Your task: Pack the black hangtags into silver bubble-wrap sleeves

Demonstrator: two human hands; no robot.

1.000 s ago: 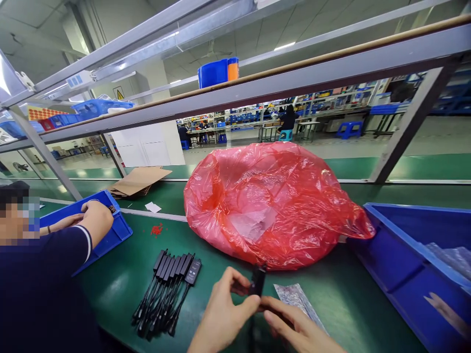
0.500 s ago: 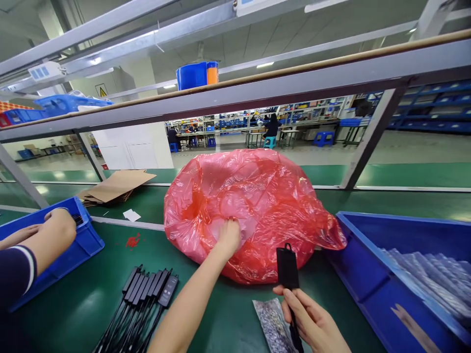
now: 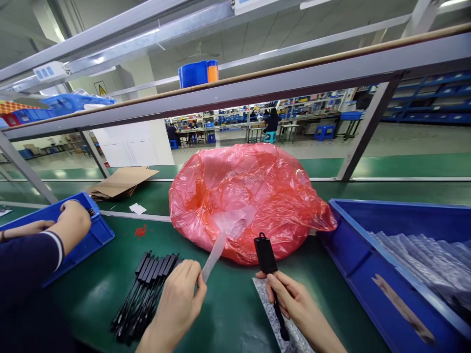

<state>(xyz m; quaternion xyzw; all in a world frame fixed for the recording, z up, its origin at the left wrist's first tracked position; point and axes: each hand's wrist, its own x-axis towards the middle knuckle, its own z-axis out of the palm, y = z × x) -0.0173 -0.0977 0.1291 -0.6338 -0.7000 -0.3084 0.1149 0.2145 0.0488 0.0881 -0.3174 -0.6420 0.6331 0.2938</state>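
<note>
My left hand (image 3: 180,299) pinches the end of a narrow translucent plastic bag (image 3: 215,255), which slants up toward the opening of a large red plastic bag (image 3: 272,196). More whitish film shows in that opening. In my right hand (image 3: 290,296) is a flat black device with a cable (image 3: 265,255), gripped where the cable meets the body, its small loop on top. Under the right hand lies a silvery, textured packet (image 3: 270,306), partly covered. Left of my left hand, several black devices with cables (image 3: 152,269) lie in a row on the green table.
A blue bin (image 3: 368,274) with several clear packets stands at the right. On the left, a co-worker's arm (image 3: 71,225) reaches into another blue bin (image 3: 105,235). Cardboard sheets (image 3: 123,181), a white paper piece (image 3: 137,209) and red scraps (image 3: 140,231) lie behind. A shelf rail crosses overhead.
My left hand has come out of the red bag toward me, drawing out the translucent plastic bag. My right hand, with the black device, has shifted left, and the view has tilted slightly.
</note>
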